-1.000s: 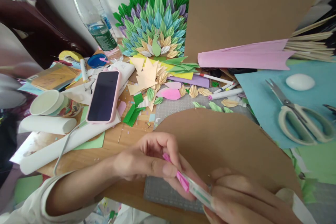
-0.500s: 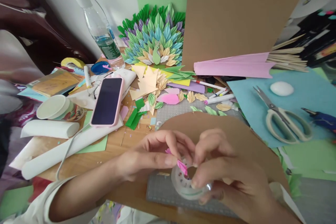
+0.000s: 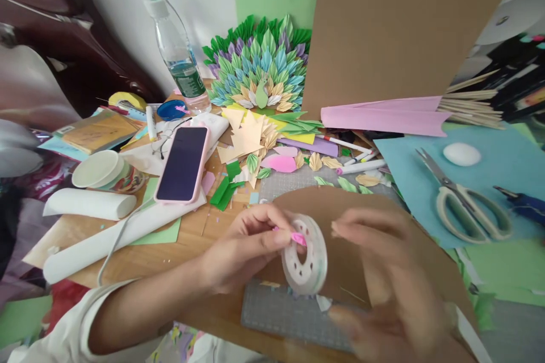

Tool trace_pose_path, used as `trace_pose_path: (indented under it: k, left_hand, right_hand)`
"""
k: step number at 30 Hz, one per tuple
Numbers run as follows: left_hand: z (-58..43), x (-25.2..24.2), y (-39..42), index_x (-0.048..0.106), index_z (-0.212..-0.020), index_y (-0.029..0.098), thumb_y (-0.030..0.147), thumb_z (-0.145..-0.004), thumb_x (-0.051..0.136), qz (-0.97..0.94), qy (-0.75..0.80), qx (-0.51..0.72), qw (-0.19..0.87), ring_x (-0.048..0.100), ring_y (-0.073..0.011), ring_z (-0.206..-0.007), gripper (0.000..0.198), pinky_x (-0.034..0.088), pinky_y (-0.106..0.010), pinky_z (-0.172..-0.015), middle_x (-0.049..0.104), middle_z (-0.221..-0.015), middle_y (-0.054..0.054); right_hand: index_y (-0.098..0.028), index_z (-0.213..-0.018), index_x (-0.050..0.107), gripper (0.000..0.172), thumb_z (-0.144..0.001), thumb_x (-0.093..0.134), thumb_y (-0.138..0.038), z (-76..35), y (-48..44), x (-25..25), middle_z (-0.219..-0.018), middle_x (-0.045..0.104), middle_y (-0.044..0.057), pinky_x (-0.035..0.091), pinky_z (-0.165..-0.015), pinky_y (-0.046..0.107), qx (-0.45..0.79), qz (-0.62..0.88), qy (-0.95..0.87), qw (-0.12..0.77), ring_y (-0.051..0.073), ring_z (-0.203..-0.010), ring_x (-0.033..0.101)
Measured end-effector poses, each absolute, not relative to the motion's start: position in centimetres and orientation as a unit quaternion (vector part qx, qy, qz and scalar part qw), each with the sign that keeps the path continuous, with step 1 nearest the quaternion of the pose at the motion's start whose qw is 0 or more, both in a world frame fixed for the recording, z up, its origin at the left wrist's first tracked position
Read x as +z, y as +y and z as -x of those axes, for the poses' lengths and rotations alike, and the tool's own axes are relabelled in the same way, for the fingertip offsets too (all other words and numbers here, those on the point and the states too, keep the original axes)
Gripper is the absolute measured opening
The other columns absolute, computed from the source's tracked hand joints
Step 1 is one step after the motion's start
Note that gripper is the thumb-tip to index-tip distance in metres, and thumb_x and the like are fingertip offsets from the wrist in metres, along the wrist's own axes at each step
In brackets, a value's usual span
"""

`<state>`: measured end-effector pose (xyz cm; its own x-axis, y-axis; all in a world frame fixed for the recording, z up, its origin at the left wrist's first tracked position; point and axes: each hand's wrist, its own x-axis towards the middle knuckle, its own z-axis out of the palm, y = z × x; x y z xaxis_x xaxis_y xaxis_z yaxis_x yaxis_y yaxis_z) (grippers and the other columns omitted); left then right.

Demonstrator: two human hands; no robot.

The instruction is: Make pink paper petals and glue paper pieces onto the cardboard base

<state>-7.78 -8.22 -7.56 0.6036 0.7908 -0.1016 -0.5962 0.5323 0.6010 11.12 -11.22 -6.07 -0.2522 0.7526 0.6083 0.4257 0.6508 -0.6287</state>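
Note:
My left hand (image 3: 255, 238) pinches a small pleated pink paper piece (image 3: 299, 237) between thumb and fingers. The same hand steadies a roll of clear tape (image 3: 317, 264), tilted up on edge, with the pink piece across its hub. My right hand (image 3: 392, 278) is to the right of the roll, smeared by motion, its thumb and fingers spread apart with nothing visible between them. Beneath both hands lies a round brown cardboard sheet (image 3: 349, 204), partly over a grey cutting mat (image 3: 289, 317).
A paper peacock (image 3: 261, 68) leans on the wall beside a bottle (image 3: 185, 68). A phone (image 3: 183, 164) lies left, near a paper cup (image 3: 100, 170). Scissors (image 3: 472, 204), a white egg shape (image 3: 462, 154) and a blue-handled tool (image 3: 525, 204) are on the right.
My right hand has come off the tape roll and moved right, opening. The roll has turned up on edge in my left hand, which still pinches the pink piece.

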Motion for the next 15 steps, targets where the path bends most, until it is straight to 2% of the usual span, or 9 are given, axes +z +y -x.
trace_pose_path:
  k: [2,5,7,9,12,15]
  left_hand:
    - [7.6,-7.4,-8.3,0.073,-0.081,0.018,0.017,-0.083,0.073,-0.286,0.195,0.438,0.830,0.067,-0.0107,-0.078,0.003,0.052,-0.020,-0.073,0.072,-0.084,-0.002]
    - [7.8,-7.3,-8.4,0.075,-0.084,0.020,0.016,-0.085,0.072,-0.354,0.214,0.450,0.791,0.067,-0.0123,-0.094,0.005,0.052,-0.022,-0.085,0.074,-0.101,-0.003]
    - [8.0,-7.3,-8.3,0.075,-0.085,0.020,0.016,-0.085,0.072,-0.410,0.236,0.438,0.765,0.063,-0.0145,-0.109,0.005,0.047,-0.025,-0.097,0.073,-0.111,-0.003]
    - [8.3,-7.3,-8.1,0.075,-0.085,0.020,0.016,-0.085,0.072,-0.448,0.252,0.424,0.746,0.060,-0.0164,-0.116,0.005,0.044,-0.028,-0.103,0.072,-0.117,-0.004]
    - [8.7,-7.4,-7.7,0.075,-0.087,0.020,0.012,-0.087,0.069,-0.456,0.238,0.423,0.745,0.063,-0.0174,-0.111,0.010,0.051,-0.027,-0.094,0.070,-0.121,-0.005]
    - [8.9,-7.5,-7.5,0.074,-0.093,0.020,0.011,-0.089,0.066,-0.434,0.191,0.408,0.780,0.070,-0.0128,-0.094,0.013,0.054,-0.019,-0.076,0.071,-0.118,-0.006]
  right_hand:
    - [-0.015,-0.129,0.049,0.051,-0.082,0.066,-0.027,-10.5,-12.1,-6.9,-0.106,0.056,0.010,0.059,-0.079,0.031,0.122,0.400,-0.750,0.512,0.020,-0.095,0.062]
    - [-0.017,-0.119,0.053,0.039,-0.081,0.063,-0.016,-9.9,-13.0,-6.9,-0.095,0.065,0.007,0.061,-0.068,0.023,0.098,0.432,-0.750,0.491,0.016,-0.081,0.067]
    - [-0.018,-0.112,0.057,0.030,-0.083,0.059,-0.012,-10.1,-13.1,-6.4,-0.092,0.069,0.005,0.061,-0.069,0.018,0.061,0.447,-0.759,0.470,0.014,-0.078,0.070]
    - [-0.017,-0.108,0.060,0.027,-0.083,0.057,-0.008,-10.7,-12.9,-5.8,-0.091,0.071,0.004,0.060,-0.073,0.015,0.023,0.442,-0.768,0.462,0.012,-0.078,0.070]
    - [-0.014,-0.103,0.061,0.022,-0.084,0.055,-0.005,-12.0,-12.6,-5.4,-0.086,0.070,0.004,0.059,-0.072,0.013,0.024,0.436,-0.783,0.443,0.010,-0.075,0.070]
    - [-0.014,-0.104,0.063,0.016,-0.088,0.059,-0.011,-12.8,-13.0,-5.6,-0.086,0.071,0.004,0.059,-0.068,0.012,0.017,0.436,-0.792,0.427,0.009,-0.073,0.070]
